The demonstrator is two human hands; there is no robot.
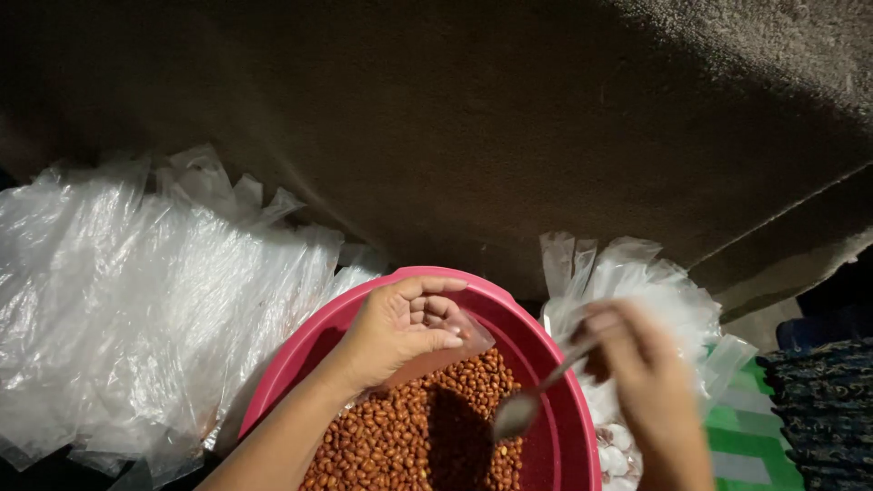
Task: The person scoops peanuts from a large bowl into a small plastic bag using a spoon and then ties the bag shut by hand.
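Dim carpet behind, left hand (393,332) pinches a flimsy, slippery small bag (446,350) at its mouth over peanuts (400,436), while at three o'clock right hand (641,382) grips a stiff spoon (527,405).

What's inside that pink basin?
The pink basin holds a heap of reddish-brown peanuts. The left hand, its small clear bag and the right hand's spoon cover some; the bottom is hidden.

Dim overall; light falls from the upper right, leaving the upper left in deep shadow. The clear plastic sheets (136,300) glare white. The right hand (650,382) is motion-blurred.
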